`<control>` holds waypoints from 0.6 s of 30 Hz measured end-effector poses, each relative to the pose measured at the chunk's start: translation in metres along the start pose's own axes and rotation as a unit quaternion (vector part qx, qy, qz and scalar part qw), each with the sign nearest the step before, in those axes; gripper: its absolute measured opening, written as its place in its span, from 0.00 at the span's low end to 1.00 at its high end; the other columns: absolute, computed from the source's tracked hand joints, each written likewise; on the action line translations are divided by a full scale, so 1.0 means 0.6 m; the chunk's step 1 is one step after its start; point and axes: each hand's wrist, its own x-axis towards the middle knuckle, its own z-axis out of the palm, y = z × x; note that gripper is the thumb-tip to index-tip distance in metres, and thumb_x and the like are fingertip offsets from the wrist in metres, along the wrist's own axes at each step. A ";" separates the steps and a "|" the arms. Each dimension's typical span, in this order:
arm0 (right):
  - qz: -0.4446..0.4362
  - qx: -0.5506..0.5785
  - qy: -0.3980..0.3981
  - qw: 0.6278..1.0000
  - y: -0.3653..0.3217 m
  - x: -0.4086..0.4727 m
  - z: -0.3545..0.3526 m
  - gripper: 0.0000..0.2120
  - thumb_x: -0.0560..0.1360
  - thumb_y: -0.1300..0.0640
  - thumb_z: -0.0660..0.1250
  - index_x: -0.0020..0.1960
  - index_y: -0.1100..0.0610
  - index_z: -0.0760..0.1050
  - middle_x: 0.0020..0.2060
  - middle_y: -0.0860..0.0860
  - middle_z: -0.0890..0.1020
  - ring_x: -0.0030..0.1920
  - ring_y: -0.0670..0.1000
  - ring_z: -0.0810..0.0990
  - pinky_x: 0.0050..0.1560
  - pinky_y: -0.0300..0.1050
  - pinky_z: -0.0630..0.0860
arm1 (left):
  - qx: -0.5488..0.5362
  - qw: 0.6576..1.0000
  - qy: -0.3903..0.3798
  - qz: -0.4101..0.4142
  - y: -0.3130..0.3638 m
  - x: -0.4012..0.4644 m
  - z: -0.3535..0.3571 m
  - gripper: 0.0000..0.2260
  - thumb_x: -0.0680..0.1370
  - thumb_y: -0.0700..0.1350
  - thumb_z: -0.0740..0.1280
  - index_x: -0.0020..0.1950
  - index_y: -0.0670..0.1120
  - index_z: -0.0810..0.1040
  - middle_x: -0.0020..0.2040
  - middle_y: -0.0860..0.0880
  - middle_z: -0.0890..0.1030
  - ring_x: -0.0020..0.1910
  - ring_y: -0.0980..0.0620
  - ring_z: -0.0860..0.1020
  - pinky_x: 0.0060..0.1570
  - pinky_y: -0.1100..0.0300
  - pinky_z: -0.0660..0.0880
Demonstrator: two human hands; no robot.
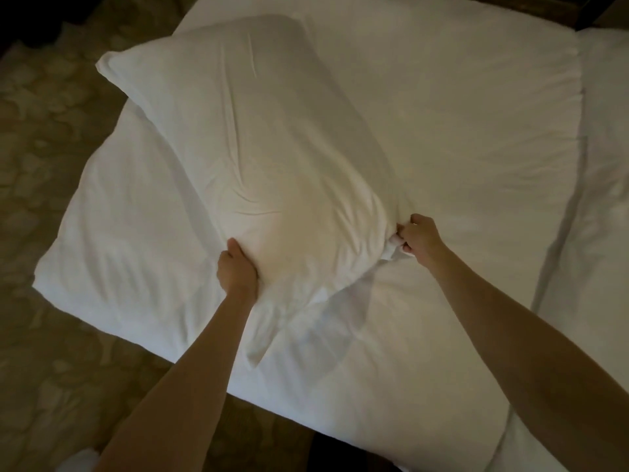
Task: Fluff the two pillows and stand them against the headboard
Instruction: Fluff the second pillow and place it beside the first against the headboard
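A long white pillow (258, 137) lies at a slant across the bed, its far corner pointing up and to the left. My left hand (236, 267) grips its near left edge, fingers sunk into the filling. At the pillow's near right corner, my right hand (417, 238) pinches a bunch of the pillowcase fabric. Beneath it, at the left, lies a second flat white pillow (126, 247), jutting over the bed's edge. The headboard is only a dark strip (544, 8) at the top right.
The white sheet (459, 131) covers the mattress. A folded white duvet (599, 199) runs along the right side. Patterned brown carpet (44, 165) lies to the left and below the bed.
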 end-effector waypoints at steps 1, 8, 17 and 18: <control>-0.012 -0.010 -0.004 1.000 0.002 -0.012 -0.009 0.10 0.70 0.69 0.62 0.34 0.58 0.68 0.37 0.57 0.74 0.37 0.55 0.71 0.30 0.43 0.69 | 0.000 1.000 0.003 0.011 -0.001 -0.004 -0.008 0.25 0.81 0.55 0.50 0.58 0.37 0.76 0.59 0.37 0.79 0.59 0.38 0.75 0.59 0.51 0.69; -0.073 -0.055 -0.033 0.995 0.065 -0.113 -0.056 0.03 0.72 0.64 0.65 0.45 0.62 0.73 0.40 0.60 0.76 0.40 0.57 0.76 0.45 0.54 0.78 | 0.026 0.999 -0.017 0.038 -0.044 -0.045 -0.074 0.25 0.82 0.54 0.50 0.60 0.37 0.76 0.59 0.36 0.78 0.59 0.38 0.75 0.58 0.51 0.69; 0.013 -0.028 -0.127 0.991 0.230 -0.263 -0.139 0.07 0.73 0.65 0.67 0.51 0.61 0.76 0.43 0.58 0.79 0.40 0.54 0.77 0.39 0.44 0.75 | 0.051 0.996 -0.073 0.001 -0.204 -0.144 -0.142 0.26 0.81 0.58 0.49 0.65 0.41 0.74 0.62 0.40 0.78 0.61 0.41 0.75 0.61 0.52 0.68; 0.027 -0.042 -0.141 0.989 0.238 -0.270 -0.145 0.05 0.73 0.65 0.68 0.49 0.58 0.76 0.43 0.57 0.80 0.39 0.53 0.79 0.38 0.43 0.75 | 0.055 0.996 -0.076 0.001 -0.215 -0.150 -0.146 0.26 0.81 0.58 0.49 0.65 0.41 0.74 0.62 0.40 0.78 0.61 0.41 0.75 0.59 0.54 0.68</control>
